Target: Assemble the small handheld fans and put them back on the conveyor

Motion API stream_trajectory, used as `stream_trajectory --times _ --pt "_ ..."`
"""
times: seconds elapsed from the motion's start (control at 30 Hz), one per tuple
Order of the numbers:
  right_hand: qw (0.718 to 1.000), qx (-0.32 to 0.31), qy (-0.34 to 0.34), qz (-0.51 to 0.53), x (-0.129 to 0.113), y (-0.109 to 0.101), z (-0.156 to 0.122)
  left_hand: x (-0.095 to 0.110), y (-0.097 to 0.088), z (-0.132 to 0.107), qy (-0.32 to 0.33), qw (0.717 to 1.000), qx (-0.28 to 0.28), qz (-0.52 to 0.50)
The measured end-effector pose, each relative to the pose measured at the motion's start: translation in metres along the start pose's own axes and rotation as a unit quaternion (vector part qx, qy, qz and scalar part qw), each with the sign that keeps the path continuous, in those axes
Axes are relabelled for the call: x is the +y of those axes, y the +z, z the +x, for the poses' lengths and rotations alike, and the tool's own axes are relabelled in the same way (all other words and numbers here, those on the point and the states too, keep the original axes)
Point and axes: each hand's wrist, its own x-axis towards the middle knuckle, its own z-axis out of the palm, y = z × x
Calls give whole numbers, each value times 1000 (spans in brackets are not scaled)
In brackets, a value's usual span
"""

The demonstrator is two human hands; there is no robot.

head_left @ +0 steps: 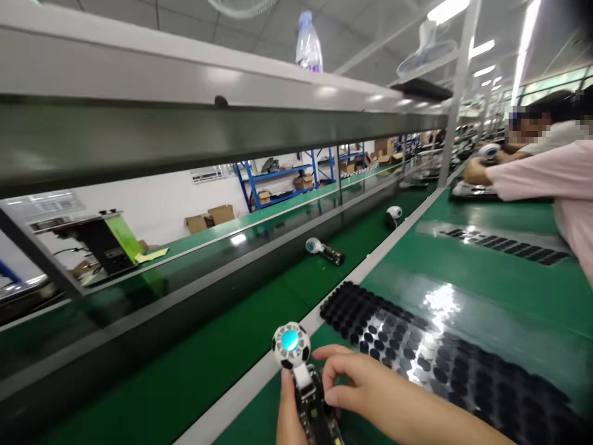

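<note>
A small handheld device with a black body and a white-and-black soccer-ball head (291, 346), cyan at its centre, stands upright at the bottom middle. My left hand (289, 413) grips its body from the left, thumb up along the side just under the ball; the rest of that hand is out of frame. Close to the device's right side is my right hand (354, 376), its index finger stretched toward the ball and the other fingers bent but apart. Its thumb tip is at the body's edge; whether it touches, I cannot tell.
Sheets of black round pads (430, 355) lie on the green worktop to the right. Similar devices (331, 252) rest on the green belt (282, 290) beyond a pale rail. A shelf (259, 80) bearing a bottle (309, 46) overhangs it. A co-worker in a pink sleeve (532, 170) works at far right.
</note>
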Motion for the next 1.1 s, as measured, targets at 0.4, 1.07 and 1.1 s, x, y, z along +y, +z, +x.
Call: stream_trajectory --times 0.4,1.07,1.1 --pt "988 3 31 -153 -13 16 -12 -10 6 -3 7 998 14 58" --pt "967 19 0 -255 -8 22 -8 -9 2 -12 56 994 -30 95" --pt "966 20 -5 -257 -7 23 -8 -9 2 -12 56 993 -32 94"
